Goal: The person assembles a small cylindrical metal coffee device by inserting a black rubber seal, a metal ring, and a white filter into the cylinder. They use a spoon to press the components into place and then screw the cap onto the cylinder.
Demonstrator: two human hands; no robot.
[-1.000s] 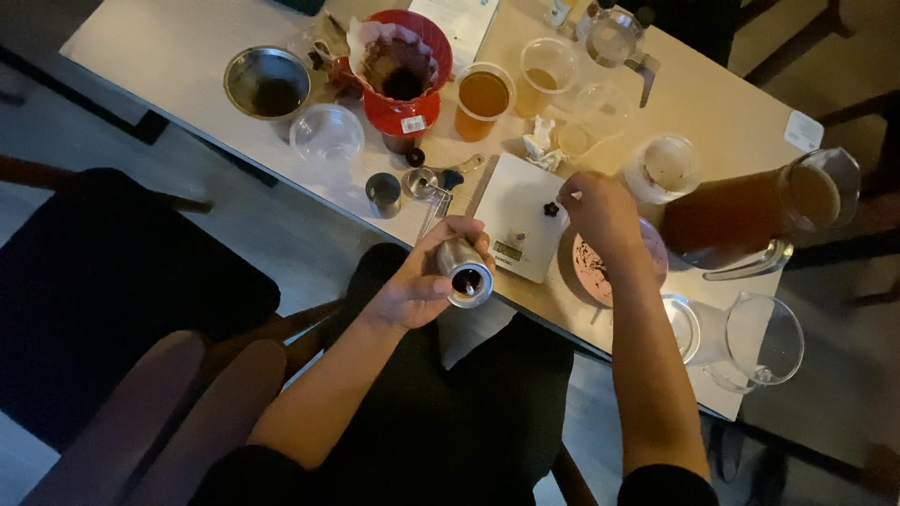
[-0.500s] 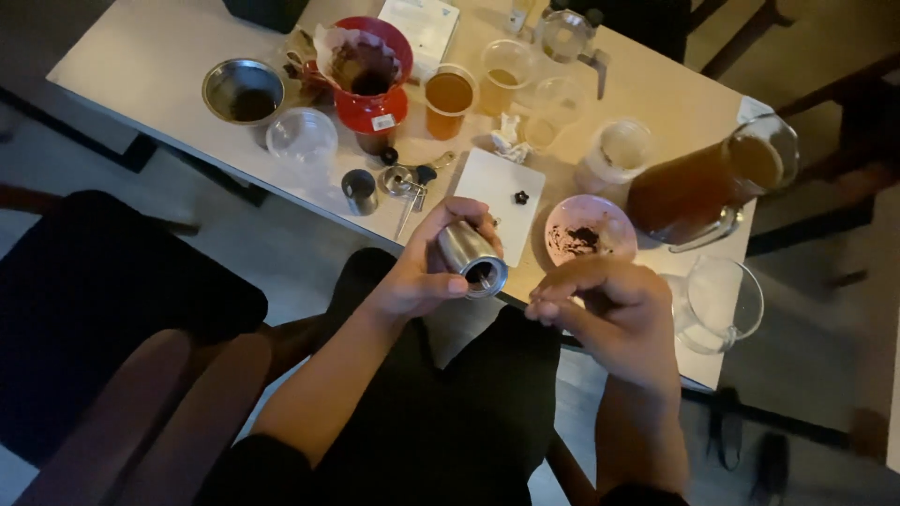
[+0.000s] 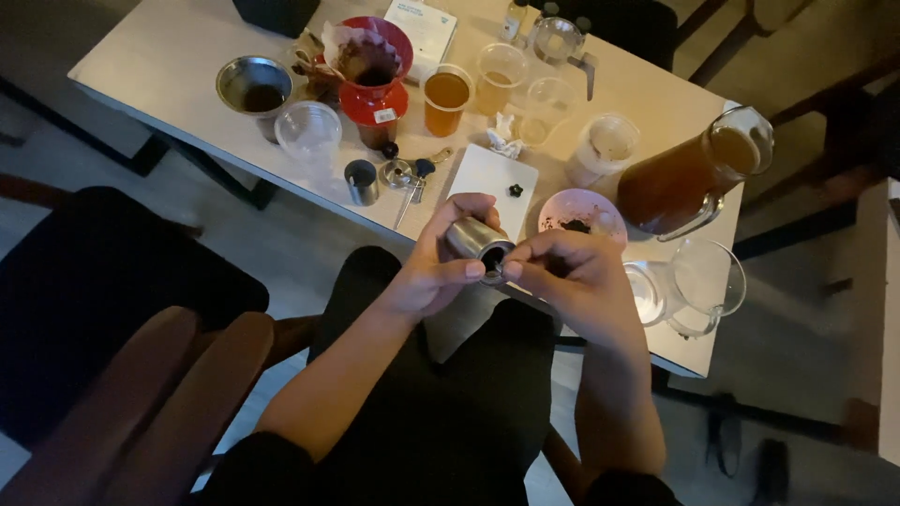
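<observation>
White rectangular table (image 3: 169,70), set diagonally across the upper view, its near edge running from upper left to lower right just beyond the person's hands. Dark chair seat (image 3: 103,309) at left with open floor between it and the table edge; the person's lap in dark clothing fills the lower centre, free of objects. Glass pitcher of amber liquid (image 3: 689,173) at the right end of the table; an empty clear glass pitcher (image 3: 703,286) sits nearer, close to the table's near right edge. Red pour-over dripper with paper filter (image 3: 373,61) at upper centre, a steel cup (image 3: 253,86) to its left, a clear plastic cup (image 3: 309,131) below that. Plastic cup of amber drink (image 3: 446,98) right of the dripper. White flat scale (image 3: 494,183) near the table edge, a pink dish with dark grounds (image 3: 581,214) just beside it on the right. Small steel cylinder (image 3: 361,181) left of the scale. Left hand (image 3: 431,267) wrapped closed around a steel grinder body (image 3: 476,242), held in the air over the table's near edge, tilted with its open dark mouth facing down and right toward the lap. Right hand (image 3: 572,276) curled, fingertips pinched together at the grinder's mouth, touching its rim; whether it holds anything small there cannot be told.
</observation>
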